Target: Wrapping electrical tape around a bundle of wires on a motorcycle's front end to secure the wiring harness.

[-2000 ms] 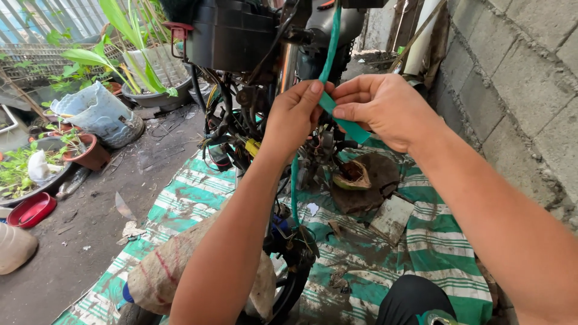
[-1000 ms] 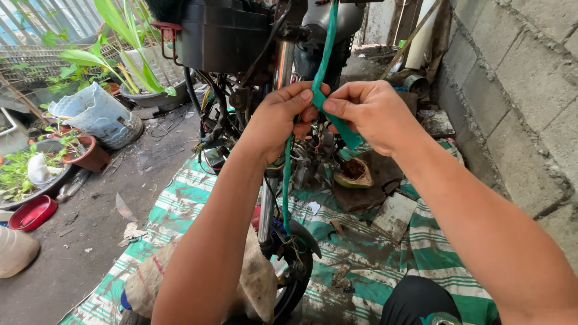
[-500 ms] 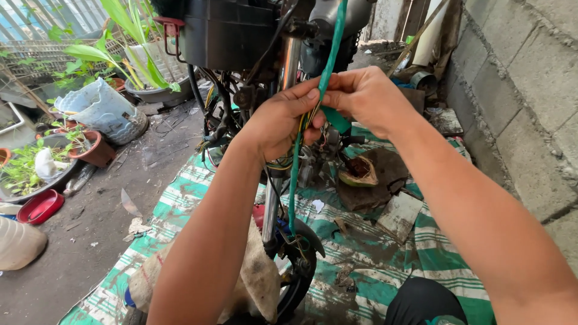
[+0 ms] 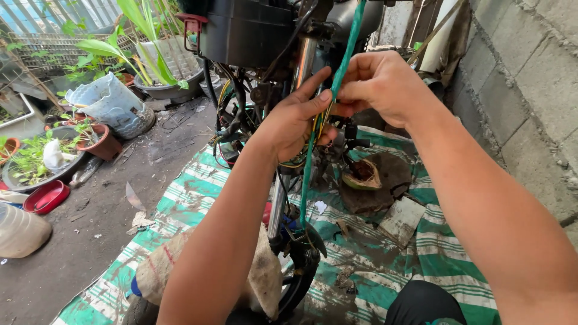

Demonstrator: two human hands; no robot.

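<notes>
While both hands pinch it, the green strap (image 4: 328,108) runs taut before the motorcycle frame (image 4: 283,54); left hand (image 4: 295,123) and right hand (image 4: 379,84) close tight, fingertips partly hidden, strap's top cut off.

Soft, even daylight, sharp focus, slight wide-angle edge bending.

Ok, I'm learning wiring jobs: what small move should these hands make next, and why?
Probably slide the left hand a little down the green-wrapped wire bundle. The right hand already pinches it higher up, and yellow wires show at the left fingertips while the length below hangs loose.
</notes>
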